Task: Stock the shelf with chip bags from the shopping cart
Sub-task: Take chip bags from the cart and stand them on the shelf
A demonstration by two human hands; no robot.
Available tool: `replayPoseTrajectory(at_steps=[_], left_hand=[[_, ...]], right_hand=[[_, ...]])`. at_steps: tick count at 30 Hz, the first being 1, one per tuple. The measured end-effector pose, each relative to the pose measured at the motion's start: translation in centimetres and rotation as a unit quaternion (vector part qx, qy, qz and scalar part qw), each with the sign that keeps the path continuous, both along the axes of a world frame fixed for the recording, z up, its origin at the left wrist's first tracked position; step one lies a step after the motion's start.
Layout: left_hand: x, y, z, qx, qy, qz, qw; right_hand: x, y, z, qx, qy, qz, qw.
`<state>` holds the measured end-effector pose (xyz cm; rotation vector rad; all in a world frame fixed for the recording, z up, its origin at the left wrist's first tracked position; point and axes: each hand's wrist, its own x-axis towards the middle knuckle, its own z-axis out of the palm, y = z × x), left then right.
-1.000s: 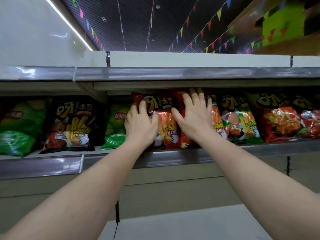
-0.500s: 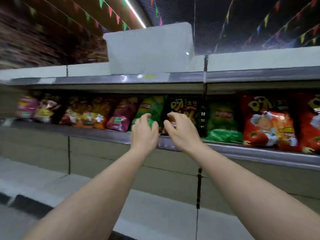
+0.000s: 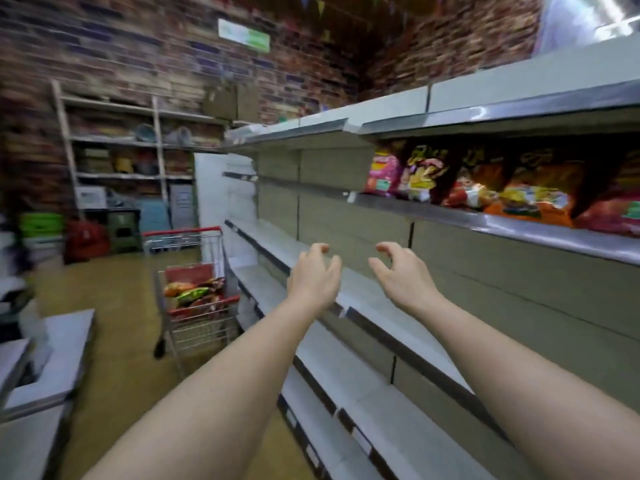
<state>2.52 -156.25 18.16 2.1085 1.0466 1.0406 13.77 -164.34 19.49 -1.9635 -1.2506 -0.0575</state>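
Both hands are being held out in front of the body, empty. Fingers of the left hand [image 3: 313, 277] are loosely curled with nothing between them, and the right hand [image 3: 403, 275] is also being kept loose and half-curled, gripping nothing. Neither hand is touching the bare pale shelf boards [image 3: 398, 327] that are seen just behind them.

From the hands, the red-handled wire shopping cart [image 3: 194, 282] is lying to the left and further away, on the yellowish floor, well apart from both. The left hand is judged to be the nearer one to it. Inside its basket, a few crinkled foil chip bags in orange, green and dark red [image 3: 195, 291] are lying flat in a small pile. Their long axes seem to be running roughly across the cart, but blur is making the exact direction hard to tell.

Up and to the right, the steel-edged upper shelf [image 3: 519, 226] is already being filled with a row of colourful standing chip bags [image 3: 467, 181]. So the coming reach is judged to be going leftward and downward, away from this shelf.
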Motion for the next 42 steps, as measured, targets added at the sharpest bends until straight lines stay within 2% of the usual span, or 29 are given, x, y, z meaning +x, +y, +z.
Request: replayPoseTrajectory(at_steps=[9, 14, 18, 25, 28, 33, 42], left_hand=[[-13.3, 15.3, -8.9, -0.098, 0.051, 0.180, 0.977], [-15.8, 25.9, -11.5, -0.121, 0.061, 0.235, 0.962], [-15.7, 34.4, -12.4, -0.154, 0.060, 0.254, 0.953], [-16.4, 47.1, -15.3, -0.215, 0.051, 0.252, 0.942], [-17.1, 53.7, -16.9, -0.233, 0.045, 0.246, 0.940], [-18.8, 66.7, -18.9, -0.241, 0.041, 0.215, 0.946], [-18.8, 85.0, -21.0, -0.302, 0.079, 0.170, 0.935]], right_hand=[[-11.0, 19.5, -8.4, -0.099, 0.050, 0.160, 0.981], [-12.7, 32.1, -12.4, -0.107, 0.073, 0.219, 0.967], [-12.3, 41.8, -14.3, -0.159, 0.092, 0.242, 0.953], [-14.7, 56.7, -18.4, -0.237, 0.142, 0.247, 0.929], [-16.1, 63.0, -20.3, -0.242, 0.159, 0.239, 0.927], [-18.2, 75.1, -22.9, -0.243, 0.204, 0.194, 0.928], [-17.2, 91.3, -25.5, -0.260, 0.290, 0.108, 0.915]])
